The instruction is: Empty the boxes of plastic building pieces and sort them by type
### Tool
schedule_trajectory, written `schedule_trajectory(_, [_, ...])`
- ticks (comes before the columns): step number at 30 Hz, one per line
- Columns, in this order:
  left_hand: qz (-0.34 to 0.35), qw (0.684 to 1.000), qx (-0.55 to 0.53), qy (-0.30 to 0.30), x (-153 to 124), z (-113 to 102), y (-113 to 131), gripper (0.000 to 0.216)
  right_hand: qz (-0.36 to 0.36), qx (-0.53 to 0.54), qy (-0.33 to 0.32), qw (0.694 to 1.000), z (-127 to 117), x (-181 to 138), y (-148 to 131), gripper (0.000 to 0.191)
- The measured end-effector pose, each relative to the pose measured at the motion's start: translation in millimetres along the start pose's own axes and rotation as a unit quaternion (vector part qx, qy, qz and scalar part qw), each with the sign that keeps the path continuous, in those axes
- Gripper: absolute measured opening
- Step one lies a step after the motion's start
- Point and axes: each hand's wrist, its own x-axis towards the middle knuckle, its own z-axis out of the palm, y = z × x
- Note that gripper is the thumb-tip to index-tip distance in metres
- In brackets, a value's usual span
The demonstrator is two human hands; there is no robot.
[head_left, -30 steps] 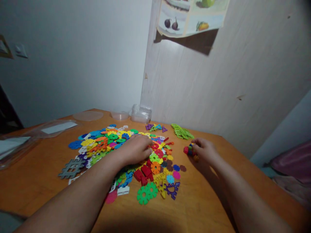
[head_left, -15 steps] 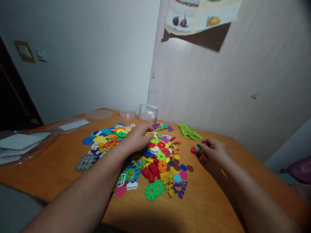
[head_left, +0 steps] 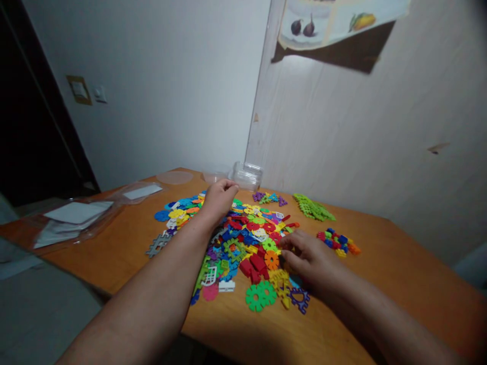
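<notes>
A wide pile of coloured plastic building pieces (head_left: 243, 235) lies on the orange wooden table (head_left: 380, 284). My left hand (head_left: 218, 198) reaches over the far edge of the pile, fingers curled downward onto pieces there; what they pinch is hidden. My right hand (head_left: 304, 258) rests low over the right side of the pile beside an orange gear piece (head_left: 271, 260), fingers stretched out toward the left. A small cluster of joined multicoloured blocks (head_left: 337, 241) lies on the table to the right of that hand, apart from it.
A heap of light green pieces (head_left: 312, 208) and a small purple group (head_left: 268, 197) lie at the back. Clear plastic containers (head_left: 248, 176) and a lid (head_left: 175, 177) stand near the wall. Plastic sleeves with paper (head_left: 76, 215) lie at the left. A grey lattice piece (head_left: 158, 244) sits at the pile's left.
My right hand let go of the small block cluster and moved left onto the pile. My left hand slid farther toward the back of the pile. The view swung left.
</notes>
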Motion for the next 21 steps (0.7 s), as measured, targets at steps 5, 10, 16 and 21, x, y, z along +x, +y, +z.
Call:
schedule_trajectory(5, [-0.029, 0.998, -0.044, 0.031, 5.5, -2.2, 0.6, 0.018, 0.09, 0.056, 0.072, 0.992, -18.5, 1.8, 37.5, 0.022])
schedule_trajectory(10, [-0.07, 0.99, -0.1, 0.066, 7.8, -5.7, 5.5, 0.015, 0.245, 0.088, 0.206, 0.943, -50.5, -6.4, 91.9, 0.022])
schedule_trajectory(16, [-0.1, 0.978, -0.153, 0.099, 8.3, -12.5, 10.3, 0.013, 0.232, 0.099, 0.077, 0.965, -42.8, -13.7, 98.4, 0.018])
schedule_trajectory(21, [-0.107, 0.972, -0.169, 0.119, 11.4, -17.4, 9.2, 0.015, 0.216, -0.016, -0.022, 0.976, -37.9, -11.7, 90.2, 0.008])
